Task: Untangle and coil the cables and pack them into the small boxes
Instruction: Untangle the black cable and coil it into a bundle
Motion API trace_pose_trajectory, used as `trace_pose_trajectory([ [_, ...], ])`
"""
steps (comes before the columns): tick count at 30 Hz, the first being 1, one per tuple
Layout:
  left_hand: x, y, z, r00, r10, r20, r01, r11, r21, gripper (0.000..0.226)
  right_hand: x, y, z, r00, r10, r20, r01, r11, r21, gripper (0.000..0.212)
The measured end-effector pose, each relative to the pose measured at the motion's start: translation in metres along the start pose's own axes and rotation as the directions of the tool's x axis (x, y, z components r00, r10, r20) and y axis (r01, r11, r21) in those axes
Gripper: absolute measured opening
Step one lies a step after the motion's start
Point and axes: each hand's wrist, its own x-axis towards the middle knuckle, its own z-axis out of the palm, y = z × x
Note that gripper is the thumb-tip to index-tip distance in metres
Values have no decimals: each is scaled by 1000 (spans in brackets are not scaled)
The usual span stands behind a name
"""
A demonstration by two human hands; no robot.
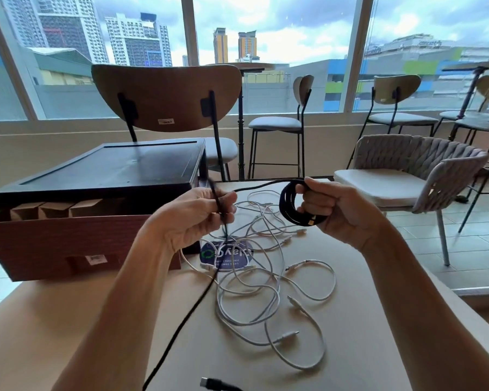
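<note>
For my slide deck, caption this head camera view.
Right hand holds a coiled black cable while left hand pinches its loose run above tangled white cables.

1. The black cable (288, 204) has a matt sheath.
2. The white cables (266, 294) are smooth plastic with a slight sheen.
3. The surface (96, 320) is smooth, matt tan.
4. The large box (54, 238) and small boxes (54, 208) are matt brown cardboard.
5. The black case (110, 167) has a glossy top.
6. The chair (167, 91) has a smooth wood back on black metal rods.
7. The armchair (407, 153) has a back of woven cord.

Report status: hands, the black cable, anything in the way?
Left hand pinches black cable tail. Right hand grips black coil, part wound. White cables tangled on table beside the tail, may snag.
</note>
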Motion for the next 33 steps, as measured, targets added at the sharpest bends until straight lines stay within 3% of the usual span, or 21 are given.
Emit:
trace_pose_trajectory([
  [4,-6,2,-6,998,-48,28,47,998,36,11,2,2,1,999,-3,-49,-3,991,-136,22],
  [8,-5,4,-10,994,-104,-20,105,980,171,43,-1,-2,2,999,-27,-42,18,981,-194,23],
  [13,-3,1,6,997,-58,-52,77,842,535,59,4,-1,3,989,-92,-111,77,988,-135,23],
  [19,3,-8,19,998,-48,-45,65,776,627,81,8,-2,2,946,-191,-261,194,981,-17,25],
  [21,3,-11,21,997,-72,-35,77,729,680,71,10,-1,1,931,-216,-294,227,974,5,25],
  [23,1,-13,24,998,-58,-36,67,706,705,45,11,-1,-1,910,-236,-341,258,966,22,26],
  [26,2,-9,24,993,84,-87,-2,728,685,11,11,-2,-2,870,-280,-405,302,953,-10,24],
  [30,3,-3,15,921,344,-184,-73,615,785,11,11,-3,-4,816,-321,-481,335,940,-59,23],
  [33,-1,0,12,805,529,-269,-34,494,869,10,11,-2,-6,798,-340,-498,353,933,-71,22],
])
